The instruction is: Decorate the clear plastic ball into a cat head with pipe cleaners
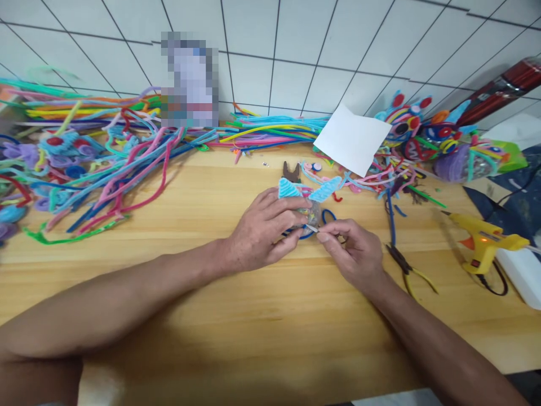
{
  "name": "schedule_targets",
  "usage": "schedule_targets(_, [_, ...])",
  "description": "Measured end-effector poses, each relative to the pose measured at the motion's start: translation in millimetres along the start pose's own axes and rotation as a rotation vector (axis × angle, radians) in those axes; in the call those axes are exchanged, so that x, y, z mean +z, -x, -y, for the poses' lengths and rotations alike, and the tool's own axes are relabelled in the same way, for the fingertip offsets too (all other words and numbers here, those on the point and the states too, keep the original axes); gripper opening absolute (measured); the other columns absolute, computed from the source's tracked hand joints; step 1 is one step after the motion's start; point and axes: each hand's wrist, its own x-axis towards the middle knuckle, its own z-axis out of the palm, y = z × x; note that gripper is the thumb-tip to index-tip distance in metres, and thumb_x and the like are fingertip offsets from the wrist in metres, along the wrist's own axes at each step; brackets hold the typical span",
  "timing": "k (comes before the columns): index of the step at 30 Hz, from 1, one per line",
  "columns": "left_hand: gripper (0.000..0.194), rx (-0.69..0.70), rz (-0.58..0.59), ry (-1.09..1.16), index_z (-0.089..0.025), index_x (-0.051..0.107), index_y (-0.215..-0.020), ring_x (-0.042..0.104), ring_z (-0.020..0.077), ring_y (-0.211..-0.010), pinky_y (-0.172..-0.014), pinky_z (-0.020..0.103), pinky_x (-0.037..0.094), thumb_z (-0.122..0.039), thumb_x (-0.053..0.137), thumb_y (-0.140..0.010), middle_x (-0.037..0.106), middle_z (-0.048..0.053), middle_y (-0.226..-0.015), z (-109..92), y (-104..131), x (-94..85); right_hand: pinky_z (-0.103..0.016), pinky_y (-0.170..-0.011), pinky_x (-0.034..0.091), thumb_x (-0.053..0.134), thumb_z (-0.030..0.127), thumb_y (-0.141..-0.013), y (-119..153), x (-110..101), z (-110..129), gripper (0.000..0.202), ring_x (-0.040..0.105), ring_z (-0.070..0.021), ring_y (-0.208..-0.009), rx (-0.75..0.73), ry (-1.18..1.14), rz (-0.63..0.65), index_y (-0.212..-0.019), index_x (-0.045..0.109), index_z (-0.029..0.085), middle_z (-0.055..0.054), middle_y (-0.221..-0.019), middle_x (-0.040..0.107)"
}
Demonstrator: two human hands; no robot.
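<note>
My left hand (268, 228) is closed around a small clear plastic craft figure (313, 214). Two light blue fuzzy ears (325, 189) stand up from its top, and colourful bits show through its side. Dark blue pipe cleaner curves along its lower edge, partly behind my fingers. From the right, my right hand (353, 245) pinches a thin, pointed, silvery piece (311, 228), whose kind I cannot make out. Its tip meets the figure's lower side beside my left fingertips. A loop of blue pipe cleaner (328, 216) shows just above my right fingers.
Pliers (406, 268) and a yellow glue gun (486, 239) with a lit orange light lie at the right. Heaped pipe cleaners (127, 158) cover the left and back. White paper (353, 140), finished-looking figures (443, 135) and a red flask (502, 87) are near the tiled wall.
</note>
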Motion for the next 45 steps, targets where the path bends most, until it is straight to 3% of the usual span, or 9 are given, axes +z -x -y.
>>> schedule_targets(6, [0.019, -0.004, 0.034, 0.014, -0.024, 0.064, -0.118, 0.075, 0.0268, -0.126, -0.109, 0.049, 0.056, -0.019, 0.066, -0.100, 0.079, 0.013, -0.135, 0.2, -0.5, -2.3, -0.025, -0.054, 0.053, 0.072, 0.023, -0.098, -1.0, 0.5, 0.5, 0.007, 0.066, -0.0135, -0.054, -0.006, 0.031, 0.012, -0.097, 0.075, 0.029, 0.004, -0.072, 0.077])
schedule_targets(31, [0.019, 0.014, -0.010, -0.001, -0.021, 0.062, -0.118, 0.076, 0.0264, -0.125, -0.107, 0.047, 0.057, -0.018, 0.068, -0.100, 0.080, 0.015, -0.131, 1.1, 0.4, 1.7, -0.022, -0.051, 0.052, 0.072, 0.020, -0.096, 0.0, -0.7, 1.2, 0.007, 0.070, -0.0129, -0.056, -0.021, 0.012, 0.002, -0.095, 0.074, 0.027, 0.004, -0.073, 0.079])
schedule_targets(45, [0.021, 0.016, -0.001, 0.008, -0.021, 0.062, -0.118, 0.076, 0.0267, -0.125, -0.109, 0.047, 0.055, -0.017, 0.069, -0.099, 0.079, 0.015, -0.132, 1.0, 0.8, 1.2, -0.023, -0.055, 0.051, 0.074, 0.018, -0.097, 0.8, 1.4, -0.3, 0.009, 0.065, -0.0113, -0.053, -0.055, 0.035, 0.000, -0.098, 0.073, 0.027, 0.006, -0.071, 0.076])
